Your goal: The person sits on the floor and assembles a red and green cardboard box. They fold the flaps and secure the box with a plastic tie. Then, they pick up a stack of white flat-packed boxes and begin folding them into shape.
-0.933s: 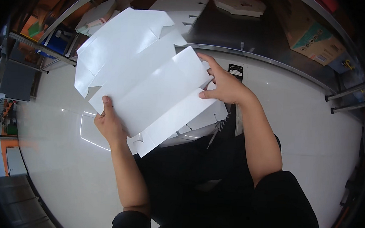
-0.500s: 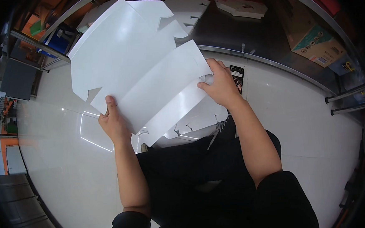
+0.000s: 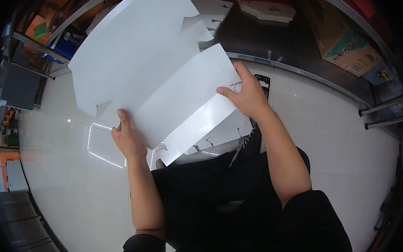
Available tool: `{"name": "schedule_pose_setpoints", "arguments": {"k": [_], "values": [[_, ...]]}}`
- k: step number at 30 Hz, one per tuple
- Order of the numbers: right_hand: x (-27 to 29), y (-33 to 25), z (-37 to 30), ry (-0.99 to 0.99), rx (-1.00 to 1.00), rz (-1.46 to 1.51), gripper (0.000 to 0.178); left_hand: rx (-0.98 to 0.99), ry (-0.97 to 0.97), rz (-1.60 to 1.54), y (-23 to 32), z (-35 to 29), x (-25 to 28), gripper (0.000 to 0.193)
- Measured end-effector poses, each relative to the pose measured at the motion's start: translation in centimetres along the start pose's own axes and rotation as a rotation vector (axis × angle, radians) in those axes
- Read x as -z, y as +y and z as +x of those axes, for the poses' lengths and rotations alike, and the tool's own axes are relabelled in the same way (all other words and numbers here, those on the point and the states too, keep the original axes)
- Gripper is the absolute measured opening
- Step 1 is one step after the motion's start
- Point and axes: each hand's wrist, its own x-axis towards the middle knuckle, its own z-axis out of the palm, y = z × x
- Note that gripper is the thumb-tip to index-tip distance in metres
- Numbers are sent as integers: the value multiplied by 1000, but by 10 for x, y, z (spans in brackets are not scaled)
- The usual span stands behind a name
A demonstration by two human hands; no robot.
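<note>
A large white die-cut cardboard box blank [image 3: 132, 52] with crease lines and notched flaps is held up at a tilt between both hands. My left hand [image 3: 132, 140] grips its lower left edge, thumb on top and fingers hidden underneath. At the right end, my right hand [image 3: 249, 94] pinches the blank beside a small slot, near the fold of a narrow flap that slopes down toward me. Under that flap, more white notched cardboard [image 3: 231, 127] shows near my dark shoe [image 3: 245, 145].
Ahead runs a low metal shelf [image 3: 280, 43] holding more white blanks [image 3: 215, 9], a red-and-white angular box [image 3: 268, 11] and a brown carton [image 3: 353, 54]. A phone [image 3: 265, 86] lies on the glossy tiled floor [image 3: 339, 134], just behind my right hand. Metal legs [image 3: 387, 105] stand at right.
The far part of the blank has tipped upward and slightly left, and its notched flaps have shifted. My right hand has moved slightly right, and the near flap's angle has changed.
</note>
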Motion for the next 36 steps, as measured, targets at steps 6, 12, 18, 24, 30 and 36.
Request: {"name": "schedule_pose_setpoints", "arguments": {"k": [6, 12, 18, 24, 30, 36], "values": [[-6, 4, -1, 74, -90, -281, 51, -51, -55, 81, -17, -5, 3, 57], [-16, 2, -7, 107, 18, -448, 39, -141, -91, 49, -14, -20, -11, 50], [-21, 3, -12, 165, 292, -300, 26, -161, -128, 71, -19, -19, -1, 43], [-16, 9, -11, -29, 209, 58, 18, -254, -72, 139, -17, -14, 5, 43], [-1, 23, 0, -216, -206, 404, 24, -215, -92, 28, -3, -12, 5, 44], [6, 5, -1, -282, -303, 505, 20, -214, -154, 137, -20, -2, 19, 61]]}}
